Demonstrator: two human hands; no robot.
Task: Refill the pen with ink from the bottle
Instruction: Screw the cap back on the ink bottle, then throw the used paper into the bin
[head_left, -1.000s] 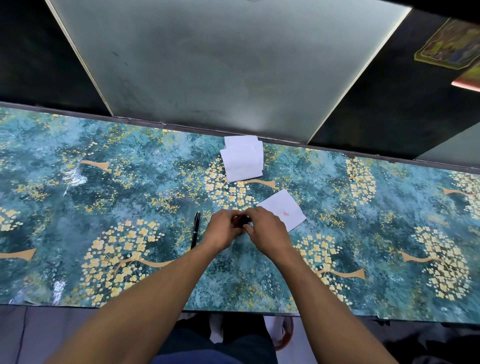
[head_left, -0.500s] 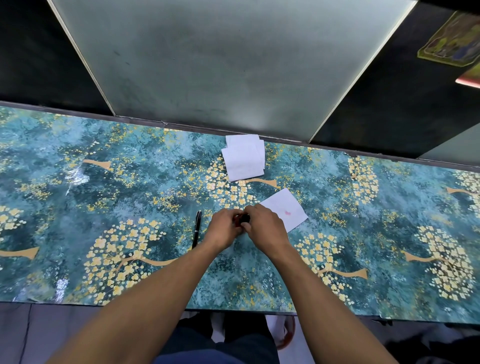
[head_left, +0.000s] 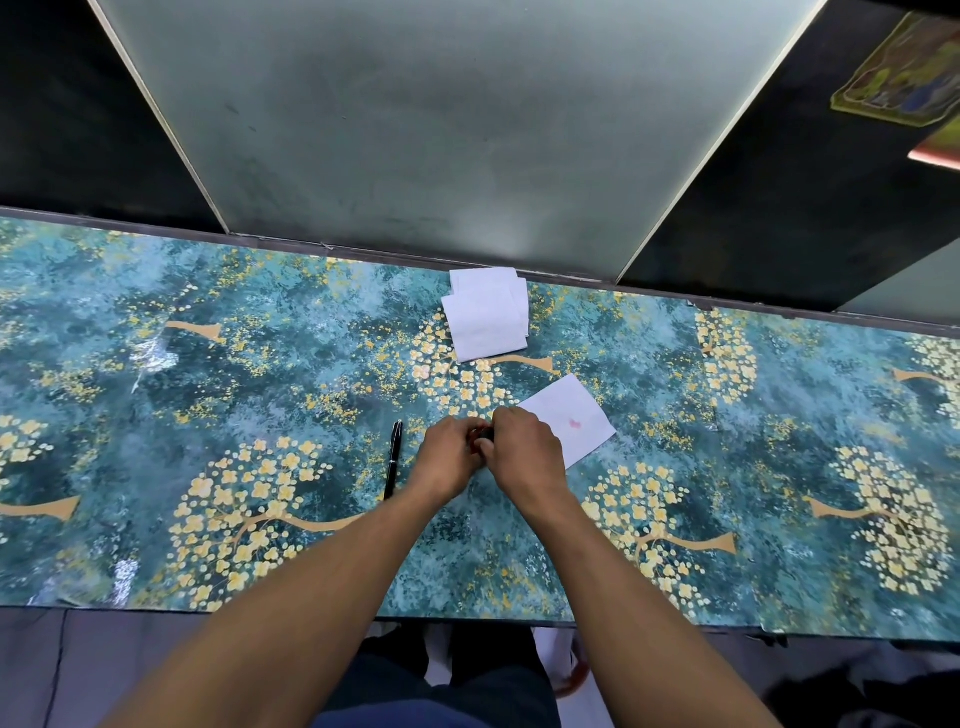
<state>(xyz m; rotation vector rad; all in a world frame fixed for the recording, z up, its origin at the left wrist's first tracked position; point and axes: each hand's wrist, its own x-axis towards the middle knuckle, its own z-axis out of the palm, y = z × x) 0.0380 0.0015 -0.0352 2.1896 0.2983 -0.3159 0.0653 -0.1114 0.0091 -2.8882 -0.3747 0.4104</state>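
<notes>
Between both hands' curled fingers sits a small dark ink bottle (head_left: 482, 435); left hand (head_left: 448, 457) should steady it while right hand (head_left: 527, 453) twists the cap gently, upright.

No text, label, brand, number or sign can be read anywhere in this view. The black pen (head_left: 393, 459) on the table (head_left: 156, 415) shows no lettering, the white papers (head_left: 488, 318) are blank, and the single sheet (head_left: 569, 418) beside the hands carries only a small pink stain (not a written mark). The coloured picture (head_left: 898, 73) on the dark wall at the top right is too small and blurred to show any words.
</notes>
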